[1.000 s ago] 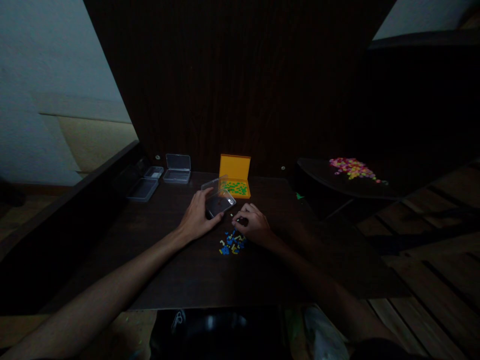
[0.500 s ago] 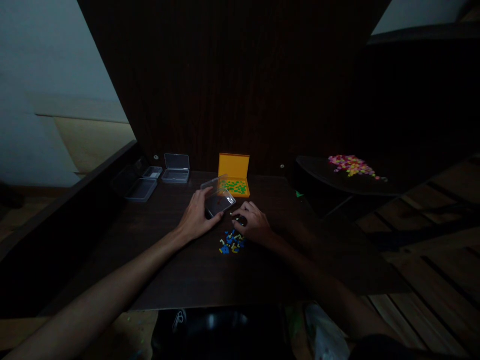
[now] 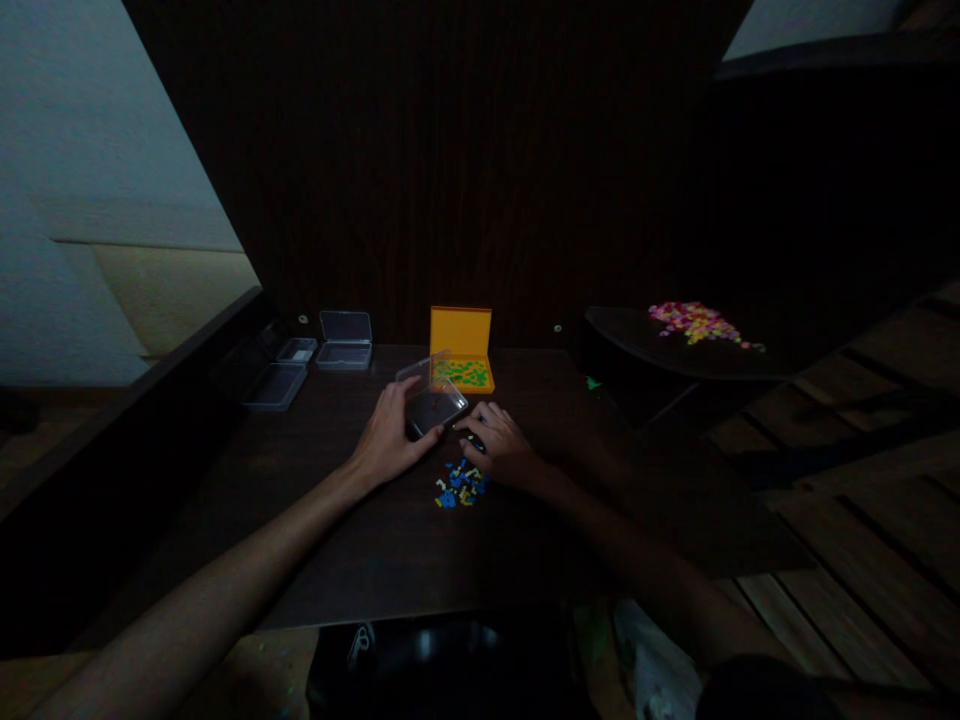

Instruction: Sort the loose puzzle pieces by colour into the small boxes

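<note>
My left hand (image 3: pixel 388 437) grips a clear plastic box (image 3: pixel 436 408), fingers along its left side and thumb at the near edge. The box is tilted with its lid open, and a tiny dark reddish bit shows in it. Close to the box's right corner is my right hand (image 3: pixel 501 447), fingers curved and thumb apart from them. Small pale pieces lie by its fingertips; none is plainly gripped. Just below them, a loose pile of small blue and yellow pieces (image 3: pixel 459 487) lies on the dark tabletop (image 3: pixel 360 560).
Behind the clear box stands an open yellow box (image 3: pixel 461 330) with green pieces inside. Other clear boxes (image 3: pixel 345 355) sit at the back left. A pile of pink, red and yellow pieces (image 3: pixel 697 323) lies on a raised dark shelf (image 3: pixel 637 345) at right. A green scrap (image 3: pixel 593 383) is near it.
The view has shifted slightly. My right hand's fingers have moved a little left towards the clear box's corner. My left hand keeps the box in nearly the same place.
</note>
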Motion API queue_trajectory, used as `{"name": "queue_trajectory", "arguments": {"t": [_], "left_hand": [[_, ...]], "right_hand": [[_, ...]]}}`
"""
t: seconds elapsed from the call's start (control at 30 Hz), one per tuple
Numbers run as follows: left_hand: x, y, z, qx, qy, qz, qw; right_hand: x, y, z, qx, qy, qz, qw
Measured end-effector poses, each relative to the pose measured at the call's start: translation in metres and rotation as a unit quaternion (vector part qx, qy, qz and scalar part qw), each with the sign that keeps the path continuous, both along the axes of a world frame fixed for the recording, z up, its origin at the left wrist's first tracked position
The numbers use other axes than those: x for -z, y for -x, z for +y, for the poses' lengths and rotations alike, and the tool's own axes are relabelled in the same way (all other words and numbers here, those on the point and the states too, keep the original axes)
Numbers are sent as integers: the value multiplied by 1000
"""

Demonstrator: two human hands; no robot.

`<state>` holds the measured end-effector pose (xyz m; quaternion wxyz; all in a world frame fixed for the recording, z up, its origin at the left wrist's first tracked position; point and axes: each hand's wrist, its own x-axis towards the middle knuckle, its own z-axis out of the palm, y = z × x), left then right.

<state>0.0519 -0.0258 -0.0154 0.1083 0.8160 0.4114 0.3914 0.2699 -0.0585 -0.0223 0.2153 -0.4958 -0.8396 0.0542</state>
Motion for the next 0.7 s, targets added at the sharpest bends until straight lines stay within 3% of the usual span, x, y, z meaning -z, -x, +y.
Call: {"name": "queue_trajectory", "arguments": {"t": [0.7], "left_hand": [[-1,1,1,4,-5,6,1000]], "right_hand": [[3,-4,2,-10,8,27,1000]]}}
